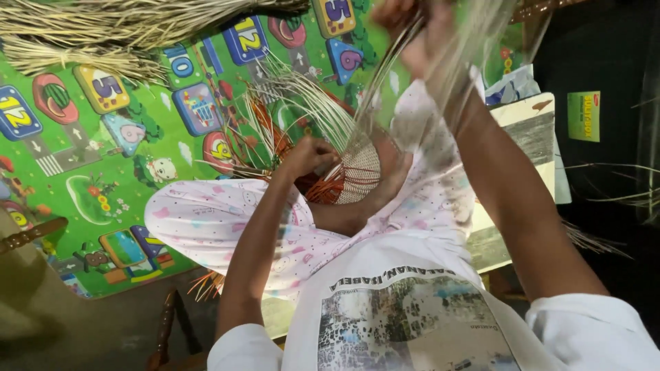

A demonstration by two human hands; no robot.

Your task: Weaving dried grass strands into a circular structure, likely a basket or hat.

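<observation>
Right, I'm looking down at my left hand (307, 155), fisted tight on the woven basket base (354, 175), pinning it against my lap in the pink patterned trousers (206, 220). Orange and pale spokes fan out around that hand toward the mat. My right hand (412, 31) is raised high near the top edge, fingers closed around a bunch of long pale reed strands (392, 75) that run down to the basket base. Beneath it all lies the green play mat (82, 151), and a bundle of dry reeds (103, 31) rests across its top left corner.
</observation>
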